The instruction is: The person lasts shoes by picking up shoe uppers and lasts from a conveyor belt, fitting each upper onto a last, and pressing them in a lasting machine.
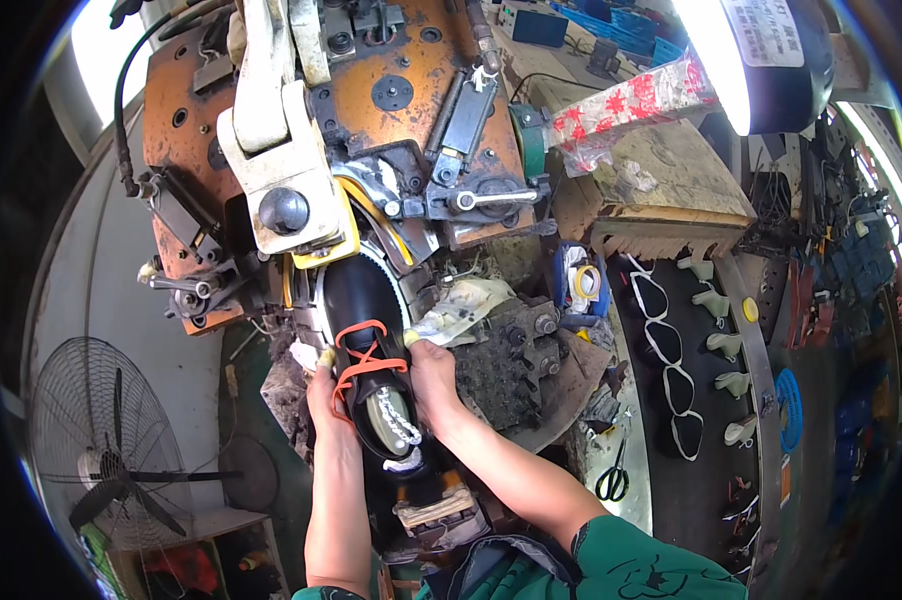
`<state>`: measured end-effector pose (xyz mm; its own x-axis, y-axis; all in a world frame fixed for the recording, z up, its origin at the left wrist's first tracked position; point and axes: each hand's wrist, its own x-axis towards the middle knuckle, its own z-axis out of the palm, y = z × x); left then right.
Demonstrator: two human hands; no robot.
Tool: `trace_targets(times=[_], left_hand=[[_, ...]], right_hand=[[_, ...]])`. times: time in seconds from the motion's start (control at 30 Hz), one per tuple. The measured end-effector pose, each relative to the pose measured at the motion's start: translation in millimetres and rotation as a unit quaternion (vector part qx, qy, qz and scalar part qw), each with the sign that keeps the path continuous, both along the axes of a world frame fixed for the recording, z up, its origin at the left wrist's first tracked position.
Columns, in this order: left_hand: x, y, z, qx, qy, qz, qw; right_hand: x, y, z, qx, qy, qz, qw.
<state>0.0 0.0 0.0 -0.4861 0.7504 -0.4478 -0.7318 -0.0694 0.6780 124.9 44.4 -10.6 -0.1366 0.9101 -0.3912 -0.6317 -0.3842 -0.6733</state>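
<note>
A black shoe upper (363,290) with orange laces sits toe-first under the machine's white clamp arm (286,185), with a pale band along its edge. The grey-green shoe last (383,412) shows in its opening, dotted with white material. My left hand (323,392) is closed on the upper's left side and my right hand (434,380) on its right side. Yellow covers sit on fingertips of both hands. Most of my fingers are hidden beneath the shoe. The heel end lies nearest me, above a worn support block (436,510).
Orange machine plates (461,130) with metal levers rise ahead. At right, a dark conveyor belt (661,470) carries white shoe-edge strips (654,300) and several pale lasts (723,345). Black scissors (614,482) lie beside it. A fan (106,465) stands left; a lamp (756,60) hangs upper right.
</note>
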Motion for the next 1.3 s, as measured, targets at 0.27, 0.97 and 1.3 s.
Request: trace_targets(times=[0.27,0.97,1.3], left_hand=[[3.6,-2.9,13.5,-0.029,-0.023,0.001,0.999],[8.5,-16.4,-16.4,0.005,0.06,-0.017,0.998],[8.8,-27.1,-29.0,-0.013,0.051,-0.075,0.996]], right_hand=[[-1.4,-5.1,14.1,-0.044,0.018,-0.002,0.999],[1.2,-9.1,-13.5,0.022,-0.142,-0.056,0.988],[13.0,-8.7,-18.0,0.063,-0.154,-0.029,0.986]])
